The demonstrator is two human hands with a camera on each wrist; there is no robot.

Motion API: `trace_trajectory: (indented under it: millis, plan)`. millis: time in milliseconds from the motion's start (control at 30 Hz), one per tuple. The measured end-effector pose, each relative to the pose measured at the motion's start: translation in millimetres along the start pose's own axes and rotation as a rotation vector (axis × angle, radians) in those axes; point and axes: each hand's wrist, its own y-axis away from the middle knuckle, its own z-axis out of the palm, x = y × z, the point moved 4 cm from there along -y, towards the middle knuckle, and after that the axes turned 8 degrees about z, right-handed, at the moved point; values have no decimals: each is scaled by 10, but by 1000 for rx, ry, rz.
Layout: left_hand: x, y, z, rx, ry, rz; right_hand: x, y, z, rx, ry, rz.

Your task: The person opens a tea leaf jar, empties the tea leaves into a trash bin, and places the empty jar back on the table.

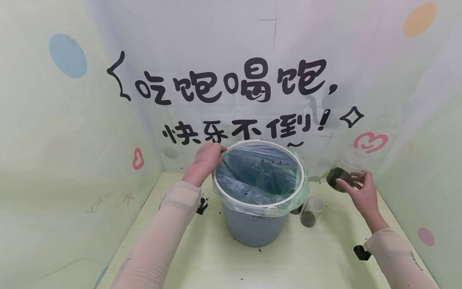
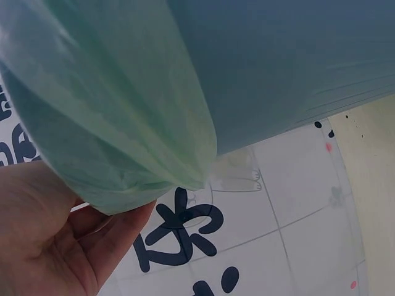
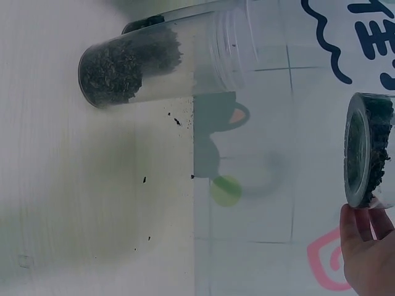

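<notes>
A blue-grey trash can point(image 1: 252, 228) with a white rim ring stands on the table, lined with a thin green plastic bag point(image 1: 296, 204). At the rim's left side my left hand point(image 1: 210, 157) grips the edge over the bag; in the left wrist view, fingers point(image 2: 123, 240) curl under the bag's fold. Off to the can's right, my right hand point(image 1: 363, 192) holds up a tilted clear jar point(image 1: 355, 158) by its side. Dark dried leaf bits, like tea, sit in the jar's lower end, which also shows in the right wrist view, above fingers point(image 3: 352, 225).
Beside the can stands another clear jar point(image 1: 311, 211) partly filled with dark flakes; one more, behind it, is mostly hidden. Dark crumbs lie on the pale table point(image 1: 281, 265) and on the bag. Printed cloth walls point(image 1: 234, 108) enclose the back and sides.
</notes>
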Motion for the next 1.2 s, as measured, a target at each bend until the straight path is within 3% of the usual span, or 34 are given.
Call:
trace_trajectory:
  millis: [1200]
  plan:
    - [-3, 22, 12, 9, 6, 9, -126, 52, -3, -30, -42, -31]
